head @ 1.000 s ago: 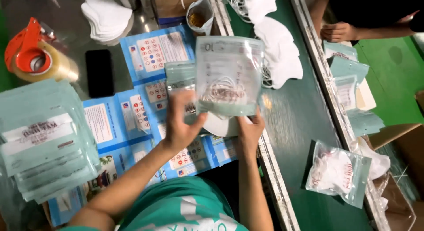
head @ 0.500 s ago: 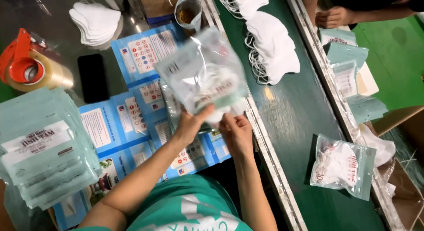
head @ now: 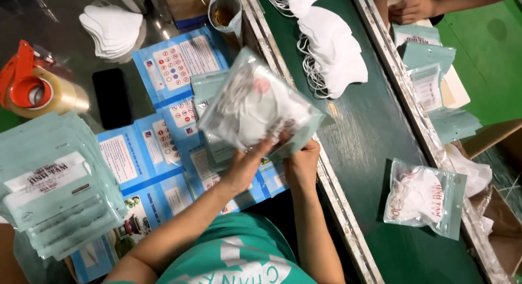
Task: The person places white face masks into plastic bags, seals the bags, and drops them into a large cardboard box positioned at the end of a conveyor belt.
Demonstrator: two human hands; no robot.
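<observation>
Pouch: a clear plastic pouch [head: 255,107] of white masks, held tilted in the air above the blue leaflets [head: 179,61], just left of the green belt [head: 375,137].
Feel: likely light and soft — the film looks slick and crinkly, the masks inside springy, so it would sag if held by one corner.
Best hold: the lower edge, pinched at two spots.
Left hand: the left hand [head: 246,167] has its fingers closed on the pouch's lower edge, fingertips overlapping the film.
Right hand: the right hand [head: 302,163] grips the lower right corner — thumb hidden behind.
Nearby: a filled pouch [head: 424,197] lies on the belt; a stack of flat pouches [head: 54,191] well to the left.
</observation>
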